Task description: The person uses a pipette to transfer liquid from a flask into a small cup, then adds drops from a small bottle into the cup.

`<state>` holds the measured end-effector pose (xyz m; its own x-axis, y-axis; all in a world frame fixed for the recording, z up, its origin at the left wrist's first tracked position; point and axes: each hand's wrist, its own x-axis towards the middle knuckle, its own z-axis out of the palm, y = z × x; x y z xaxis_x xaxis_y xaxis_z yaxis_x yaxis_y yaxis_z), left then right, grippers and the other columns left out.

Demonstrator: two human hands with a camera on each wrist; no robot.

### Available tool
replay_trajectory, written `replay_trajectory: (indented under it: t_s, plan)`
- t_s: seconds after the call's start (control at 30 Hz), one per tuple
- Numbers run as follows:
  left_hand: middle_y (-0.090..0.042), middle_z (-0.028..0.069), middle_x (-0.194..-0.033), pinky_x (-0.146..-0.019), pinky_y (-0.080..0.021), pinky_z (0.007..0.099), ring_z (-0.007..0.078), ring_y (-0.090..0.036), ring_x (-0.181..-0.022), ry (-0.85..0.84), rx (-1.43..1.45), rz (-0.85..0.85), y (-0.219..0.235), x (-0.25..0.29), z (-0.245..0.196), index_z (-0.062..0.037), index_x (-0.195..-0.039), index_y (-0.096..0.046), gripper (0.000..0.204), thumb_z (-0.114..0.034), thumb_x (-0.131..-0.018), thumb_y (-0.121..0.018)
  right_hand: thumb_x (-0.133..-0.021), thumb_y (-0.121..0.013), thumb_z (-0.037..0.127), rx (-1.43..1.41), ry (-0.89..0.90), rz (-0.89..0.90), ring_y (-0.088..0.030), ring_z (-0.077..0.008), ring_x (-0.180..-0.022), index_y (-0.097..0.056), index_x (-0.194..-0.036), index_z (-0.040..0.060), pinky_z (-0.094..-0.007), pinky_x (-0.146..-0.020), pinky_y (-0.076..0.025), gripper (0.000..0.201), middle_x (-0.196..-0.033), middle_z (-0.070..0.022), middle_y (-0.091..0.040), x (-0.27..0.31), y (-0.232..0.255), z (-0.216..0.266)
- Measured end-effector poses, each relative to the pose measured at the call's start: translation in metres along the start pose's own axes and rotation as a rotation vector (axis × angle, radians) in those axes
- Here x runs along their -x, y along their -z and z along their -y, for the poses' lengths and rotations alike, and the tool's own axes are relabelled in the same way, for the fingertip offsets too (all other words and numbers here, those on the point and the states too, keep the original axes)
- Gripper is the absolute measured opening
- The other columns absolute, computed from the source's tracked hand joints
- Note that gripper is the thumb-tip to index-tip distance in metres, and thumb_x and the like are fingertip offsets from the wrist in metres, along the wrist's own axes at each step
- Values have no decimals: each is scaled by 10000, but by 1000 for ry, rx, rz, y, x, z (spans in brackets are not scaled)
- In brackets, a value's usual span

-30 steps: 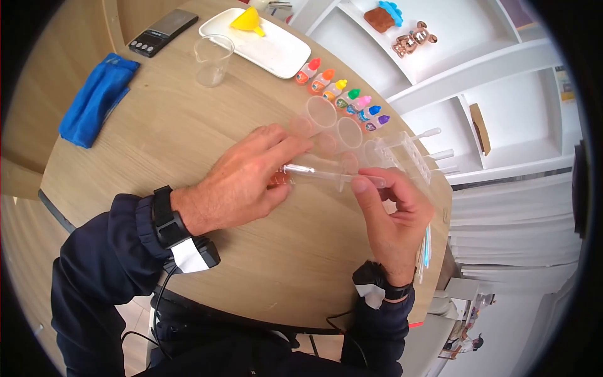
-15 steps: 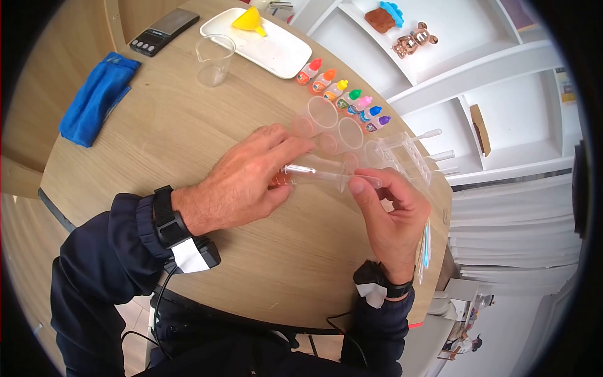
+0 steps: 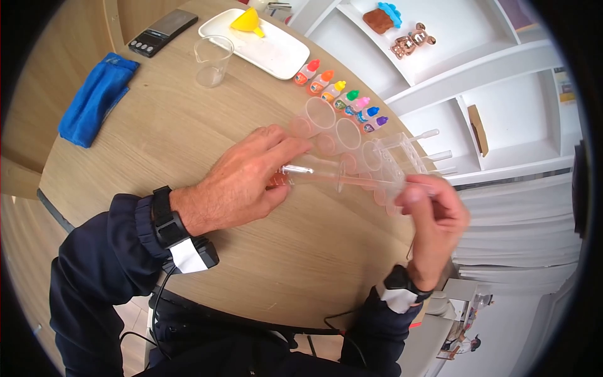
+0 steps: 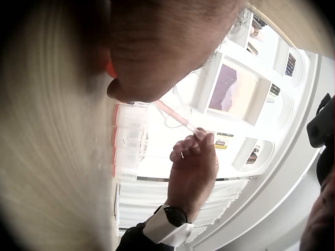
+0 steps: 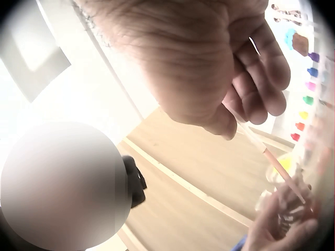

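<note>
My left hand (image 3: 242, 179) grips a clear cup (image 3: 317, 173) with red-orange liquid, its rim facing right in the head view. Between the thumb and fingers of my right hand (image 3: 436, 220) is a clear pipette (image 3: 377, 183); its tip end lies within the cup. Pinkish liquid shows in the pipette (image 5: 280, 170) in the right wrist view. From the left wrist, my right hand (image 4: 193, 170) appears beyond the cup's rim, pinching the pipette's end. Fingers of my left hand (image 5: 275, 227) surround the cup in the right wrist view.
Several clear cups (image 3: 321, 114) stand behind my hands, beside a clear rack (image 3: 392, 154) holding pipettes. Farther back are dropper bottles (image 3: 332, 92), a white tray (image 3: 286, 61) with a yellow funnel (image 3: 246, 22), a beaker (image 3: 212, 63), a scale (image 3: 164, 31) and a blue cloth (image 3: 97, 100).
My right hand has moved right, away from the cup's rim, drawing the pipette partly outward; more of its length shows. My left hand and the cup have stayed nearly in place.
</note>
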<state>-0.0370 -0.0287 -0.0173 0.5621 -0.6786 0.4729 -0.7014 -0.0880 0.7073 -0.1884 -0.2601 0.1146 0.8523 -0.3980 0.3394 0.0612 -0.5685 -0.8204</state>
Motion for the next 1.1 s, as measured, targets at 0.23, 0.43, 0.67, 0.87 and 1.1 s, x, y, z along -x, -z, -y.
replay_trajectory:
  t_s: [0.23,0.43,0.67,0.87,1.1]
  plan:
    - [-630,125,-1180,-932,-552,433,320,-647,-1044,-19,19,-18,-1,0,1,-57,-1464,-609,663,59,-829,-763,-1024,-801,146,45,92,-334,-682,-116,-748,-793,-1096,-26,-255,-660,-495,186,-867,-61,-747,-15,20,-9]
    - [-628,116,-1129,-925,-548,431,320,-642,-1040,-21,23,-14,-1,-1,0,-57,-1469,-603,674,55,-826,-771,-1040,-802,78,102,80,-221,-673,-67,-789,-804,-1076,-29,-220,-700,-505,113,-878,-29,-754,-23,-4,-41]
    - [-626,112,-1124,-933,-546,431,319,-639,-1043,-16,11,-6,0,0,0,-59,-1475,-602,680,55,-827,-773,-1032,-817,86,115,69,-196,-677,-71,-796,-804,-1077,-31,-226,-732,-526,127,-872,-25,-755,-22,-9,-43]
    - [-627,110,-1126,-927,-550,419,314,-638,-1039,-22,7,-20,-2,0,2,-56,-1470,-606,667,63,-832,-760,-1020,-815,123,68,74,-256,-691,-111,-770,-794,-1071,-36,-249,-696,-520,168,-897,-55,-759,-12,15,-8]
    - [-625,111,-1125,-935,-551,418,313,-641,-1047,-17,11,-9,0,0,0,-58,-1475,-604,681,68,-824,-763,-976,-842,86,42,61,-139,-677,-107,-775,-800,-1063,-28,-250,-699,-506,149,-894,-47,-751,5,14,10]
